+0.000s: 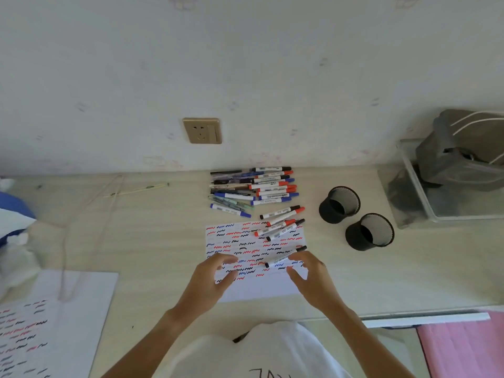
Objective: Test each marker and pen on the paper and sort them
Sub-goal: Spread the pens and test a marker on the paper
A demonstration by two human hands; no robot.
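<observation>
We have a slim white plastic marker with a black cap [285, 257] lying slantwise on the white sheet of paper covered in red, blue and black squiggles [245, 241], close to that sheet's right edge. Our right hand [311, 276] has its fingertips [296, 257] curled onto the marker's barrel with the thumb spread below it; whether we truly grip it or only touch it we cannot tell. Our left hand [211, 279] hovers over the near left part of the sheet, fingers loosely bent, holding nothing

We judge the marker light, stiff and smooth, so it may roll or slide on the paper. The best hold looks to be the middle of the barrel, pinched between thumb and two fingers, leaving the cap end free for the other hand to pull. The paper is thin and limp and would likely shift under a stroke, so the left hand should press it flat

Four more red- and black-capped markers [282, 222] lie loose across the sheet's far right corner. The untidy row of assorted pens and markers [252, 188] sits at the far edge of the pale wooden desk [152, 227], against the wall. Two black mesh pen cups [356, 218] stand towards the desk's right side, well apart from the paper; nothing shows inside them
</observation>
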